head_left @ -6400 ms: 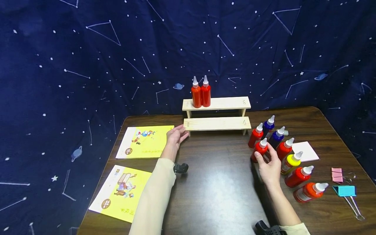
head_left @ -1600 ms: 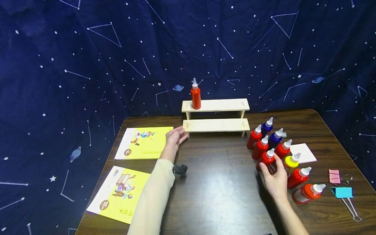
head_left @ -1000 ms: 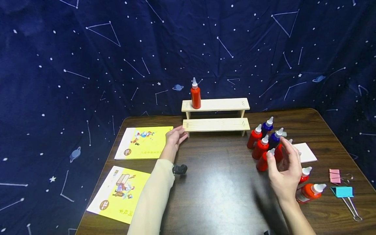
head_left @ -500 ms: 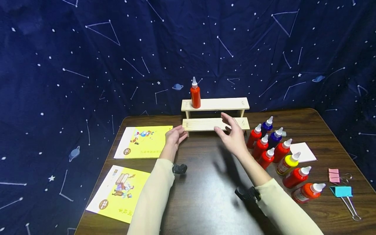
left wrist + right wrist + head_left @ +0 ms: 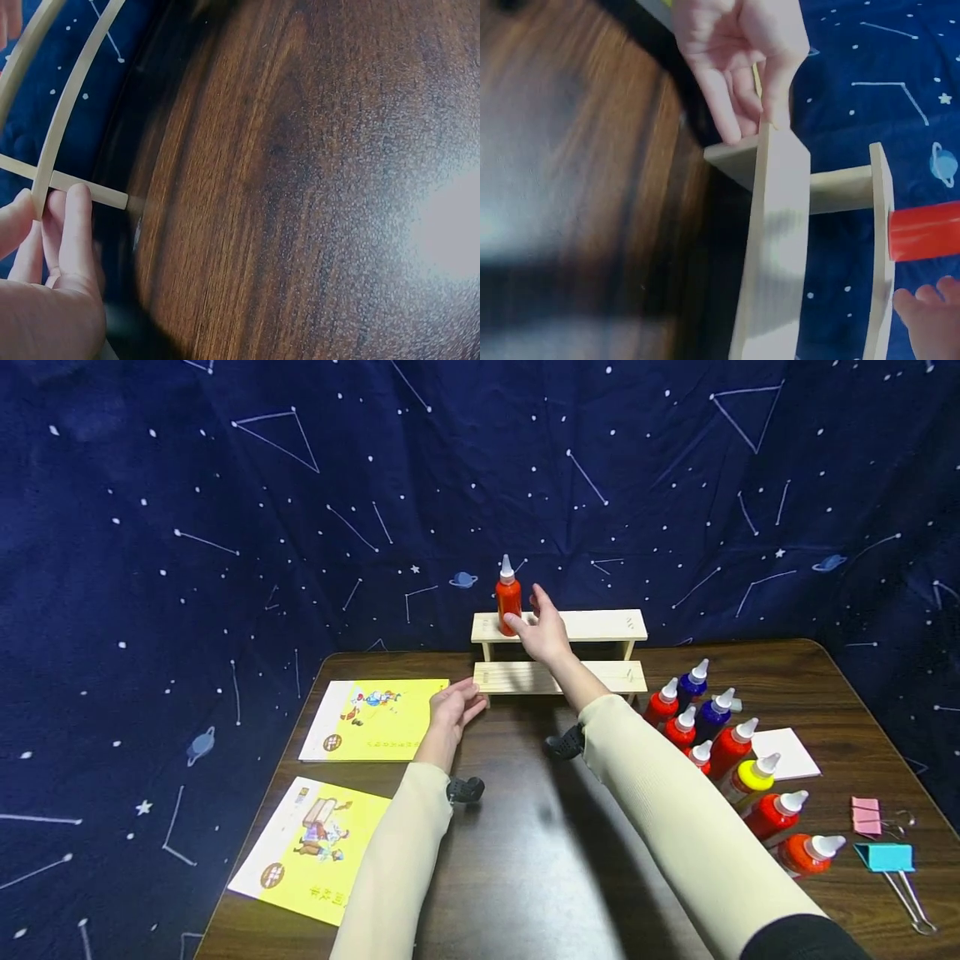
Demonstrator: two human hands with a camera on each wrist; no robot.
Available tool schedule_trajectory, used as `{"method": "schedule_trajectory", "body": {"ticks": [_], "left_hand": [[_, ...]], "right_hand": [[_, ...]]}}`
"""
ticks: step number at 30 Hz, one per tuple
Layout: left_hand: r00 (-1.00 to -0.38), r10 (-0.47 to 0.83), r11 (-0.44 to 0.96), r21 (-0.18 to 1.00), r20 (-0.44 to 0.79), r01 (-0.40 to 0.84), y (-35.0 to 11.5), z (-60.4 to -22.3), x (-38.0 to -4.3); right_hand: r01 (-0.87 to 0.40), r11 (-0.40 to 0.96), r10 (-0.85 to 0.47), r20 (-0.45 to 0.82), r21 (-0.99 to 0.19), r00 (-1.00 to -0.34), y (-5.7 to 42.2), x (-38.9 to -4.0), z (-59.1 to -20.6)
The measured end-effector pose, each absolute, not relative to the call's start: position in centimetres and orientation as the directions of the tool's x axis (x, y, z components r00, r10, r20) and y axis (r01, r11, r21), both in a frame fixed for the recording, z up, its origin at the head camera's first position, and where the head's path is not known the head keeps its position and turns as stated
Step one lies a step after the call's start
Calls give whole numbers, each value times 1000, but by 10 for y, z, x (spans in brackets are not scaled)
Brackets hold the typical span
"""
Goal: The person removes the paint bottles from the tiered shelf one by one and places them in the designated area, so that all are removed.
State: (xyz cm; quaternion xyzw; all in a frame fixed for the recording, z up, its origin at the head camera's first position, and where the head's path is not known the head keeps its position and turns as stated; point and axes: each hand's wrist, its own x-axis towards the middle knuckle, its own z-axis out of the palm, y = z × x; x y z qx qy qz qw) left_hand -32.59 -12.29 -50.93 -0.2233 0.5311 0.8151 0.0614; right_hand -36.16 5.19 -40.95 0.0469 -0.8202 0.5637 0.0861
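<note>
My left hand [image 5: 454, 703] pinches the left end of the lower board of a two-step wooden shelf [image 5: 600, 625]. In the left wrist view, the thumb lies over the board's end [image 5: 46, 161] and the fingers are beneath it. A red squeeze bottle [image 5: 507, 599] with a white pointed nozzle stands upright at the left of the upper board. Just right of this bottle is my right hand [image 5: 546, 631], thumb and fingers spread apart, holding nothing. The right wrist view shows the bottle's base [image 5: 926, 231] on the board, with my right fingertips [image 5: 922, 296] close beside it.
Several squeeze bottles [image 5: 731, 747], red, blue and one yellow, stand on the table's right, below the right sleeve. Beyond them lie a white card [image 5: 787, 754], a pink binder clip [image 5: 866, 816] and a teal binder clip [image 5: 887, 857]. Two yellow books [image 5: 405, 718] lie at the left.
One of two bottles on the upper board now stands on the table with the others. My right hand let go of it and moved left to the remaining bottle. The left hand stayed put.
</note>
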Motion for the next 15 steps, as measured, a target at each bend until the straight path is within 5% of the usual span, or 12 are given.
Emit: {"method": "schedule_trajectory", "body": {"ticks": [15], "left_hand": [[-890, -133, -421, 838, -435, -347, -124, -510, -326]], "right_hand": [[-177, 434, 69, 229, -884, -971, 41, -370, -402]]}}
